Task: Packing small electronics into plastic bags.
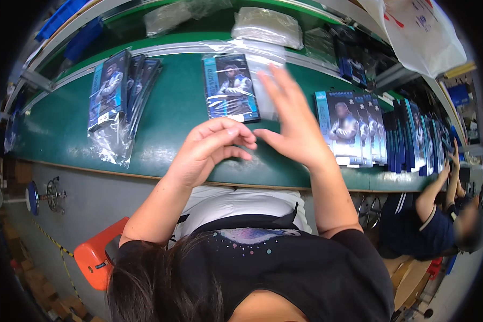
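My left hand (212,146) hovers over the near part of the green table, its fingers loosely curled with gaps between them and nothing visible in them. Beside it, my right hand (292,121) is raised with the fingers spread, slightly blurred and holding nothing. Just beyond both hands lies a flat dark-blue box (232,88) with a picture of a person on its front, inside a clear plastic bag. The bag's loose part (265,53) spreads to the right of the box, partly behind my right hand.
Several bagged boxes (112,88) overlap at the left. At the right, a row of similar boxes (341,129) leans along the green table (169,115). A stack of clear bags (266,28) sits on the back shelf. An orange stool (94,257) stands left; a co-worker (426,222) works far right.
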### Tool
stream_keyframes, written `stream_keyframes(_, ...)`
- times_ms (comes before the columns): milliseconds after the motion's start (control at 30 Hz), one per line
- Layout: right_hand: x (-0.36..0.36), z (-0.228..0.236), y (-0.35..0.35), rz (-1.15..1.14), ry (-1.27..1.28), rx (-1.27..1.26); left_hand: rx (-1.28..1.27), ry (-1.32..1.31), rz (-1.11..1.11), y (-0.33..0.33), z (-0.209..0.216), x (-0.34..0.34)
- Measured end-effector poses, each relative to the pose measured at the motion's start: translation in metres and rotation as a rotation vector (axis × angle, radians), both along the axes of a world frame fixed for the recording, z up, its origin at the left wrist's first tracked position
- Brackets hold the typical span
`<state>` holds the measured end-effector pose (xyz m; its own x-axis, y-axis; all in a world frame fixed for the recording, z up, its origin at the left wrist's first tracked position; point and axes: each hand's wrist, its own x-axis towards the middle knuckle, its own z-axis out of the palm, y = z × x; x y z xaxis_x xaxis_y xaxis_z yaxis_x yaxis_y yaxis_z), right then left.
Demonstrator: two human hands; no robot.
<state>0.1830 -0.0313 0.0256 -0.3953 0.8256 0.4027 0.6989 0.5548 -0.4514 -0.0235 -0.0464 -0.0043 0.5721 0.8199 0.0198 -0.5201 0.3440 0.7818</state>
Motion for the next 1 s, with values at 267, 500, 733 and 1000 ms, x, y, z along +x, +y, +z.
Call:
stream_keyframes(267,-0.036,-0.065,0.011,-0.017,-0.147,0.293,0.145,0.186,0.393,0.004,-0.014,-0.036)
stream_keyframes(500,-0.033,0.022,0.067,-0.118,0.378,0.707,0.073,0.217,0.557,0.002,-0.019,-0.047)
stream_keyframes(733,-0.035,0.101,0.047,-0.055,0.271,0.688,-0.092,-0.062,-0.084,-0.001,-0.014,-0.047)
stream_keyframes(1000,-0.048,0.061,-0.041,0.916,-0.205,-0.316,-0.432,-0.113,0.128,0.003,-0.005,-0.022)
